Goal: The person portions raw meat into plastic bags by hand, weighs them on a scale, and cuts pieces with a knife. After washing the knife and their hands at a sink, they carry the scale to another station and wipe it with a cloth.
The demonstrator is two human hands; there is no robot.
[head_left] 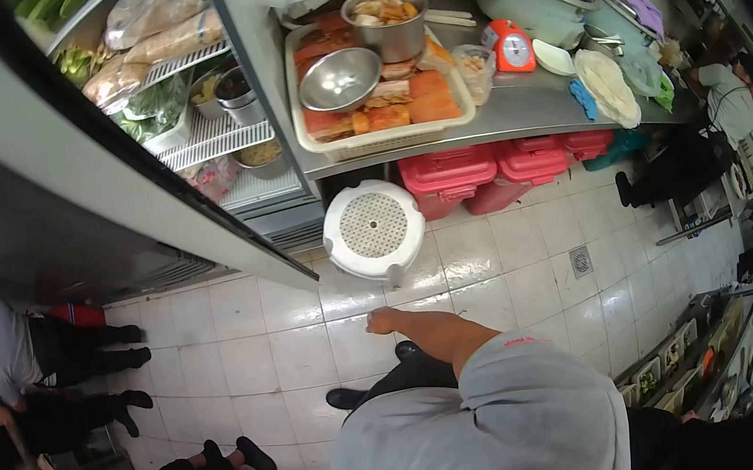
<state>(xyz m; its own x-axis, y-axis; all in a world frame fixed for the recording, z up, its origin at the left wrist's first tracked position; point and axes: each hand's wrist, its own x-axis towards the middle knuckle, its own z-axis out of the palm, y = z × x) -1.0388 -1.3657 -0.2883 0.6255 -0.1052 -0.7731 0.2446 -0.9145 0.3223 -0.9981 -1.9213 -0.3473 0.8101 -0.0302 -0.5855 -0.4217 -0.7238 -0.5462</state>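
Observation:
My right hand [382, 321] hangs over the tiled floor, its fingers curled; what it holds, if anything, is hidden. Just beyond it is a white round stool [373, 226] with a perforated top. My left hand is out of sight. On the steel counter [513, 112], a cream tray [402, 139] carries orange and reddish food pieces, an empty metal bowl [340, 80] and a metal pot [387, 29] with chopped food. A red scale [509, 46] and a bag of food [474, 70] stand to the tray's right.
An open fridge door [139, 162] juts out on the left beside stocked shelves [203, 144]. Red bins [447, 178] stand under the counter. People [6, 346] are at the left; another person [686, 164] stands at the right. Food containers [673, 358] line the lower right.

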